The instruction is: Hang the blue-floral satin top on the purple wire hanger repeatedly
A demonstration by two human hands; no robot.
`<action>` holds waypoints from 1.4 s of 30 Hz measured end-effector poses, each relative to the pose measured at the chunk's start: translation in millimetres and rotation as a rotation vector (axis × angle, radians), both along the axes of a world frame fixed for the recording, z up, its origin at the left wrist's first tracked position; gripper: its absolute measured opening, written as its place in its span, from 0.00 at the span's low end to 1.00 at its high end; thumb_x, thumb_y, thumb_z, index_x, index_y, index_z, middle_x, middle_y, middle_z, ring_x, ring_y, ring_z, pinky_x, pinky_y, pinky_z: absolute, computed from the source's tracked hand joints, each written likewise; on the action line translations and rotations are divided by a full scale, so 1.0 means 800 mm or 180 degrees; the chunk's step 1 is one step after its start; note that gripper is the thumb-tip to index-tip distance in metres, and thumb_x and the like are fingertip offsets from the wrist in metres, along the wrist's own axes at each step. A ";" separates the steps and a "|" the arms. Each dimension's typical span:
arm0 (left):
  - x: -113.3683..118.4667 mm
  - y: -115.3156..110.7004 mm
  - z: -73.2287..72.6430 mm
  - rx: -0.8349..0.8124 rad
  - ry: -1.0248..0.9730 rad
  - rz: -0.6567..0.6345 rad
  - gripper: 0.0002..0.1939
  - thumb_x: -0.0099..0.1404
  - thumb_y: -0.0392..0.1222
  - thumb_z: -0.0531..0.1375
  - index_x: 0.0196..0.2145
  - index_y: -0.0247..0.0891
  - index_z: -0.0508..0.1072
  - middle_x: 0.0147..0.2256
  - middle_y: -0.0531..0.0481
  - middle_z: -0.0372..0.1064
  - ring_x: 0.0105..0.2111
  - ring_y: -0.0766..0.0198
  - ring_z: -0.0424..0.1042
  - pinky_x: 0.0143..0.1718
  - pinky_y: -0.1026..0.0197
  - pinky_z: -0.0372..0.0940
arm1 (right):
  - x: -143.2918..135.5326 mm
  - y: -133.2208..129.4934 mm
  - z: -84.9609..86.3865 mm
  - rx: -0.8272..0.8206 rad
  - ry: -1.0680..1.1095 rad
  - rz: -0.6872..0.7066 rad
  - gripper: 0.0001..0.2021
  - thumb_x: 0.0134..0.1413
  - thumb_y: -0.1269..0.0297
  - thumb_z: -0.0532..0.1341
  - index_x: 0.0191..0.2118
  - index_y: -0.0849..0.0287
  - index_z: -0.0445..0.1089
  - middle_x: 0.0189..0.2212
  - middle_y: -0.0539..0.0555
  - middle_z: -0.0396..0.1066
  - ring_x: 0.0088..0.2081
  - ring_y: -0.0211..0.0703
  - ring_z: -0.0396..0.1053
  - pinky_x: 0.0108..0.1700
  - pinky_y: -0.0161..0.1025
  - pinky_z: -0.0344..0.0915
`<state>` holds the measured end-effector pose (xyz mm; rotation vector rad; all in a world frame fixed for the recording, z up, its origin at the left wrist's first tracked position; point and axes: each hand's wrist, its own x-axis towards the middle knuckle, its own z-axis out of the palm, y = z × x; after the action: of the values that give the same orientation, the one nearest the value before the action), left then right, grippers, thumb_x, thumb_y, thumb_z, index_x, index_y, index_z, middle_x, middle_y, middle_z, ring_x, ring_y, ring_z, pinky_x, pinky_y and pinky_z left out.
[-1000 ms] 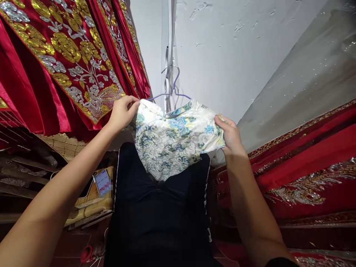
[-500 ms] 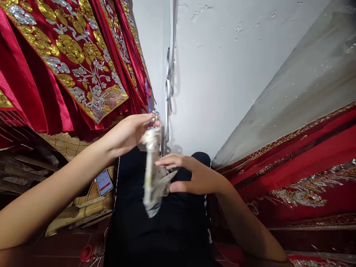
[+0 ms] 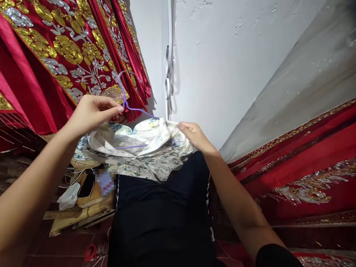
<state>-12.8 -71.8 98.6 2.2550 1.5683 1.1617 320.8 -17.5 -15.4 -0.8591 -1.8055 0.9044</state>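
A white floral-print shirt [image 3: 151, 157] with a collar hangs spread on a purple clothes hanger [image 3: 139, 109] just above my lap. The hanger's hook points up and right, in front of red embroidered cloth. My left hand [image 3: 96, 111] pinches the hanger at the base of its hook. My right hand [image 3: 193, 134] grips the shirt at its right shoulder, thumb on top. The hanger's lower bar shows through the neck opening; the rest of its frame is hidden by fabric.
Red cloth with gold and silver sequins [image 3: 69, 48] hangs at upper left. Ahead is a white wall [image 3: 205, 74]. Sheer and red beaded fabric [image 3: 300, 141] fills the right side. A wooden bench [image 3: 94, 204] at lower left bears a blurred phone [image 3: 106, 183].
The shirt has swung from a narrow, edge-on bundle to face me, spread wide. My left hand has moved left with the hanger; my right hand has risen and taken hold of the shoulder.
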 end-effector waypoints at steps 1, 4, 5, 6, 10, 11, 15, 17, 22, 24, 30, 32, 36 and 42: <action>0.005 0.006 -0.006 0.0260 -0.0042 0.0040 0.17 0.64 0.56 0.64 0.40 0.41 0.80 0.35 0.53 0.76 0.33 0.64 0.69 0.36 0.57 0.68 | 0.006 0.002 0.003 -0.0072 0.0243 -0.0196 0.28 0.55 0.33 0.59 0.32 0.57 0.74 0.26 0.53 0.71 0.33 0.48 0.72 0.34 0.42 0.69; 0.023 0.016 -0.022 0.1009 0.0080 -0.0041 0.17 0.68 0.52 0.62 0.49 0.42 0.77 0.48 0.50 0.74 0.48 0.58 0.70 0.54 0.49 0.66 | 0.037 0.014 0.008 -0.0167 0.0938 -0.0791 0.25 0.51 0.34 0.63 0.33 0.55 0.74 0.26 0.56 0.73 0.34 0.53 0.74 0.33 0.45 0.70; 0.029 0.016 -0.028 0.1195 0.0154 -0.0062 0.16 0.69 0.51 0.60 0.51 0.44 0.76 0.51 0.49 0.72 0.52 0.56 0.68 0.58 0.48 0.64 | 0.049 0.019 0.008 -0.0151 0.1090 -0.0946 0.25 0.50 0.35 0.63 0.32 0.55 0.74 0.26 0.56 0.73 0.35 0.54 0.74 0.33 0.46 0.71; 0.036 0.016 -0.034 0.1331 0.0206 -0.0064 0.16 0.70 0.50 0.59 0.51 0.45 0.75 0.52 0.49 0.71 0.55 0.55 0.67 0.60 0.47 0.62 | 0.060 0.023 0.007 -0.0103 0.1200 -0.1079 0.25 0.49 0.35 0.64 0.31 0.55 0.74 0.26 0.56 0.73 0.35 0.54 0.74 0.34 0.47 0.71; 0.070 0.015 -0.072 0.1276 0.0306 -0.0154 0.17 0.70 0.50 0.57 0.54 0.45 0.72 0.50 0.45 0.68 0.52 0.53 0.67 0.55 0.48 0.64 | 0.081 0.029 0.000 0.0212 0.1324 -0.1437 0.25 0.48 0.35 0.65 0.31 0.55 0.73 0.25 0.54 0.70 0.36 0.52 0.74 0.37 0.46 0.72; 0.080 0.017 -0.085 0.1164 0.0283 -0.0230 0.19 0.70 0.51 0.57 0.55 0.44 0.70 0.47 0.45 0.69 0.48 0.55 0.69 0.51 0.50 0.65 | 0.080 0.028 -0.001 0.0272 0.1304 -0.1463 0.25 0.49 0.35 0.65 0.31 0.56 0.73 0.25 0.53 0.69 0.35 0.50 0.73 0.36 0.45 0.71; 0.112 0.034 -0.130 0.0578 0.0082 -0.0455 0.26 0.71 0.51 0.56 0.63 0.41 0.61 0.36 0.50 0.70 0.30 0.63 0.69 0.36 0.59 0.64 | 0.062 0.019 0.004 0.0442 0.1108 -0.1367 0.24 0.51 0.38 0.65 0.27 0.56 0.69 0.21 0.50 0.63 0.29 0.43 0.68 0.30 0.39 0.66; 0.120 0.042 -0.144 0.0367 0.0119 -0.0442 0.25 0.72 0.52 0.55 0.62 0.41 0.63 0.32 0.52 0.69 0.27 0.63 0.67 0.33 0.61 0.62 | 0.054 0.016 0.011 0.0517 0.0974 -0.1295 0.23 0.53 0.39 0.64 0.25 0.56 0.68 0.20 0.48 0.60 0.27 0.40 0.64 0.28 0.37 0.62; 0.116 0.043 -0.153 0.0688 0.0463 -0.0351 0.15 0.72 0.49 0.54 0.49 0.40 0.74 0.39 0.46 0.73 0.41 0.55 0.71 0.47 0.54 0.64 | 0.058 0.021 0.020 0.0696 0.1015 -0.1429 0.22 0.56 0.42 0.63 0.25 0.57 0.67 0.19 0.46 0.54 0.24 0.37 0.58 0.27 0.36 0.56; 0.111 0.038 -0.151 0.1021 0.0589 -0.0249 0.13 0.71 0.49 0.56 0.45 0.40 0.75 0.45 0.44 0.72 0.50 0.51 0.67 0.54 0.49 0.60 | 0.064 0.025 0.017 0.0727 0.1188 -0.1613 0.22 0.55 0.42 0.64 0.26 0.57 0.67 0.19 0.45 0.52 0.24 0.36 0.57 0.28 0.36 0.57; 0.110 0.027 -0.159 0.1258 0.0645 0.0179 0.11 0.68 0.48 0.60 0.43 0.42 0.76 0.58 0.40 0.61 0.60 0.44 0.56 0.61 0.40 0.54 | 0.053 0.035 0.012 0.0678 0.1413 -0.1636 0.20 0.55 0.43 0.64 0.30 0.58 0.70 0.22 0.47 0.59 0.29 0.39 0.64 0.36 0.38 0.64; 0.112 0.027 -0.165 0.1248 0.0540 0.0397 0.12 0.67 0.47 0.61 0.46 0.43 0.75 0.60 0.39 0.58 0.61 0.42 0.54 0.61 0.37 0.53 | 0.045 0.037 0.016 0.0712 0.1412 -0.1666 0.21 0.54 0.42 0.64 0.30 0.58 0.71 0.24 0.48 0.62 0.32 0.40 0.66 0.38 0.39 0.66; 0.110 0.032 -0.175 0.1359 0.0222 0.0690 0.18 0.64 0.38 0.60 0.52 0.43 0.72 0.62 0.37 0.52 0.63 0.41 0.52 0.63 0.36 0.52 | 0.039 0.038 0.023 0.0791 0.1439 -0.1669 0.22 0.55 0.40 0.62 0.30 0.58 0.70 0.25 0.49 0.64 0.35 0.41 0.68 0.42 0.40 0.68; 0.099 0.041 -0.164 0.1562 -0.0139 0.0461 0.26 0.58 0.28 0.55 0.54 0.41 0.69 0.58 0.38 0.56 0.63 0.47 0.56 0.65 0.42 0.54 | 0.040 0.046 0.049 0.1156 0.1313 -0.1646 0.24 0.59 0.39 0.58 0.30 0.58 0.69 0.28 0.52 0.66 0.40 0.45 0.71 0.42 0.42 0.70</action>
<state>66.3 -38.9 -32.7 2.3970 1.5870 1.7909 353.0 19.2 23.5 -0.7808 -1.2482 0.3665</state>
